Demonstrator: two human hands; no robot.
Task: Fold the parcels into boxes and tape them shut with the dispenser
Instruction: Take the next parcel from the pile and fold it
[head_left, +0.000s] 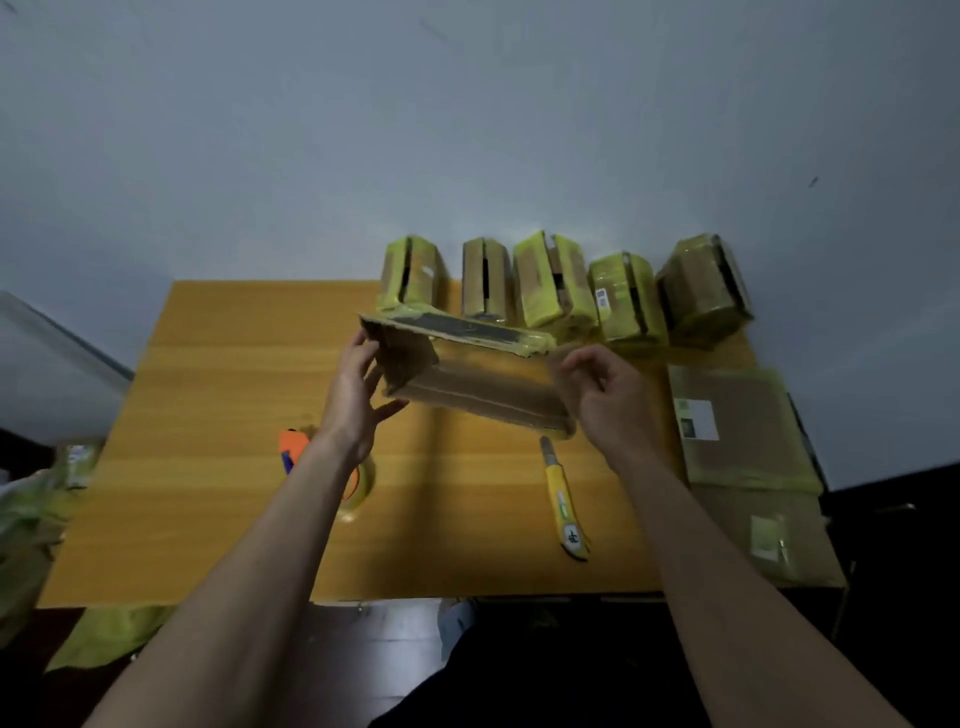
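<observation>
Labels on the flat parcels (737, 426) are too blurred to read.

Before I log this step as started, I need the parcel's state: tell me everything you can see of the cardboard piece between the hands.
The cardboard parcel is brown, creased and worn, partly opened into a long shallow trough with its open side towards the camera. Its far flap carries a dark strip and yellow-green tape along the edge. It is held tilted above the wooden table, in front of the row of boxes. The left hand touches its left end with straight fingers; the right hand is at its right end, its grip blurred.
</observation>
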